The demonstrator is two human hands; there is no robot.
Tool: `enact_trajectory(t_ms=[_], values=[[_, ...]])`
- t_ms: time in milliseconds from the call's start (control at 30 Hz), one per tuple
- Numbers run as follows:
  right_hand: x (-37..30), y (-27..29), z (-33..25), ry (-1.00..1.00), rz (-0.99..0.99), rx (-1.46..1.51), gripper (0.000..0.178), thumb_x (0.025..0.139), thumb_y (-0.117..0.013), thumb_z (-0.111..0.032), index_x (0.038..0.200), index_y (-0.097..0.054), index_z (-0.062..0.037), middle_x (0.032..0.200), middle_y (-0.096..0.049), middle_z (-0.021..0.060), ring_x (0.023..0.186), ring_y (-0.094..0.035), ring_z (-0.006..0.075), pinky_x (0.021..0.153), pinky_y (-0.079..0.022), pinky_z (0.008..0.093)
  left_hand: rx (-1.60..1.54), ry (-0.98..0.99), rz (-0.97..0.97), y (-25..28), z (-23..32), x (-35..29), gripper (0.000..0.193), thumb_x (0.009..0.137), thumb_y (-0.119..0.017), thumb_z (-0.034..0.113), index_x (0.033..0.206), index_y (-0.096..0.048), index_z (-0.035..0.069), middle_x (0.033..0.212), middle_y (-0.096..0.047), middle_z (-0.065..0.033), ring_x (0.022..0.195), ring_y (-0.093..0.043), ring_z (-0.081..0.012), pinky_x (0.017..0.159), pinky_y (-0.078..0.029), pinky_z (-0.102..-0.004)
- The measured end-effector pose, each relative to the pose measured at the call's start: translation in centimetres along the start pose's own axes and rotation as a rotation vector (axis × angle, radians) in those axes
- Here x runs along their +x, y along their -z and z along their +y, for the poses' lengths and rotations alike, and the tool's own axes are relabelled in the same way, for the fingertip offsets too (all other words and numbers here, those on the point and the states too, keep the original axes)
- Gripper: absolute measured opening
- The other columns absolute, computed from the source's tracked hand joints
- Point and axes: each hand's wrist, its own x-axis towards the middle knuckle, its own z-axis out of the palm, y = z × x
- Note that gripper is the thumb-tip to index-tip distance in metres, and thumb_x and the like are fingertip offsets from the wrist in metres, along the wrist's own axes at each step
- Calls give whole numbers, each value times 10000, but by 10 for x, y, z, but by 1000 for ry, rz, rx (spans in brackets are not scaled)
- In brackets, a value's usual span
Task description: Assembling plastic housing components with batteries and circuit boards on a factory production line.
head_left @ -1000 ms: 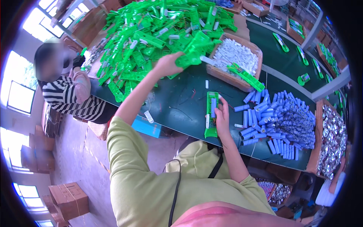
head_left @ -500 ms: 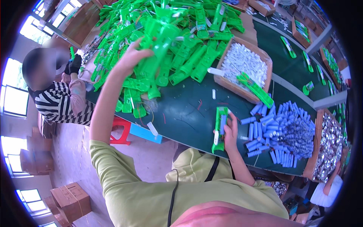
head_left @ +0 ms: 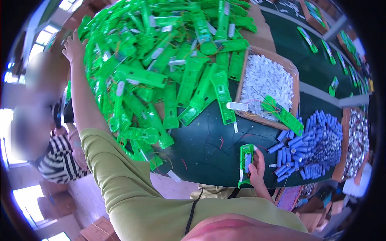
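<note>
My right hand [head_left: 258, 168] grips a green plastic casing [head_left: 242, 176] near the table's front edge. A blue cylindrical battery [head_left: 247, 161] sits inside that casing. My left arm stretches to the far left, along the side of a large heap of green casings [head_left: 157, 72] with thin wires and white connector pieces. My left hand [head_left: 74, 48] is at the heap's left edge, fingers apart, beside a green casing [head_left: 83, 26]. Whether its fingertips touch that casing I cannot tell.
A cardboard box [head_left: 296, 82] of small white parts stands right of the heap, a wired green casing [head_left: 286, 118] across its near corner. Blue batteries [head_left: 309, 140] are piled to the right, beside a box of shiny metal parts [head_left: 354, 136]. A person in striped clothing [head_left: 66, 156] is at left.
My left hand has left the green casing it had over the heap's middle and swung to the heap's far left edge. My right hand keeps its casing. The view has shifted.
</note>
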Motion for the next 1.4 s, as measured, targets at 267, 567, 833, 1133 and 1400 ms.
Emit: enact_trajectory(t_ms=[267, 567, 833, 1133, 1400], values=[[-6, 6, 7, -35, 2, 5, 613, 866, -515, -138, 1382, -220, 15, 1303, -436, 188, 1156, -490, 232, 938, -402, 322, -972, -342, -237, 145, 180, -107, 358, 885, -530, 372, 1153, -540, 134, 949, -643, -111, 775, -636, -295, 693, -506, -410], [-3, 9, 7, 32, -112, 45, 610, 816, -456, 18, 1388, -246, -21, 1212, -511, 151, 978, -564, 135, 781, -462, 242, -674, -573, -689, 208, 239, -295, 1004, 615, -727, 539, 1424, -234, 207, 1260, -356, -311, 977, -548, -448, 767, -498, -475], [3, 9, 9, 62, -140, 139, 588, 827, -466, 38, 1374, -264, -35, 1123, -550, 113, 883, -572, 97, 714, -469, 227, -787, -376, -640, 211, 245, -308, 817, 622, -719, 405, 1338, -398, 178, 1238, -386, -244, 983, -566, -387, 792, -499, -447], [-1, 12, 7, 43, -165, 171, 567, 849, -497, 11, 1368, -276, -51, 1111, -540, 113, 881, -575, 107, 677, -481, 229, -1535, 171, -1355, 260, 162, -257, 537, 782, -601, 277, 1228, -460, 12, 955, -566, -117, 786, -610, -185, 661, -517, -337], [-6, 11, 6, 1, -166, 126, 581, 821, -473, 29, 1364, -269, -5, 1143, -533, 140, 945, -574, 135, 798, -473, 262, -859, -160, -711, 204, 24, -82, 591, 805, -583, 410, 1238, -503, 16, 958, -613, -76, 861, -566, -120, 758, -451, -296]])
